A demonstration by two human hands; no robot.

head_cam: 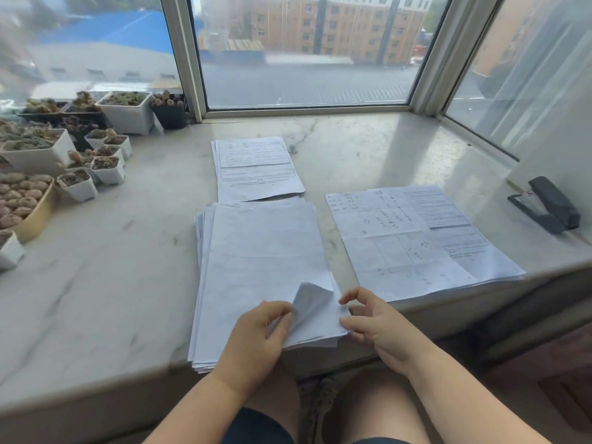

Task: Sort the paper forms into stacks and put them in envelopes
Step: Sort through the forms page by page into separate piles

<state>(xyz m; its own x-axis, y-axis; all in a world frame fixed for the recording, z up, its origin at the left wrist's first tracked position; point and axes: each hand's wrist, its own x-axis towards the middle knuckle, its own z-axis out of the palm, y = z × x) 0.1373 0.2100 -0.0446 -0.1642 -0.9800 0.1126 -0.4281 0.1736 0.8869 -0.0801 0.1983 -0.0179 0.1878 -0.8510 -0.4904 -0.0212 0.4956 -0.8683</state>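
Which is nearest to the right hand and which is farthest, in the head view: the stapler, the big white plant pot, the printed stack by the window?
From the right hand, nearest first:
1. Printed stack by the window, ahead and slightly left.
2. Stapler, far right, by the wall.
3. Big white plant pot, far left, at the glass.

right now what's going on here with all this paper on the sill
A person sits at a marble windowsill sorting paper forms. The left hand pinches up the near corner of the top sheet of the big stack in front of them, while the right hand steadies the stack's right edge. Two sorted piles already lie apart: one farther back, one to the right. A black stapler sits far right, potted succulents at left. No envelopes are in view.
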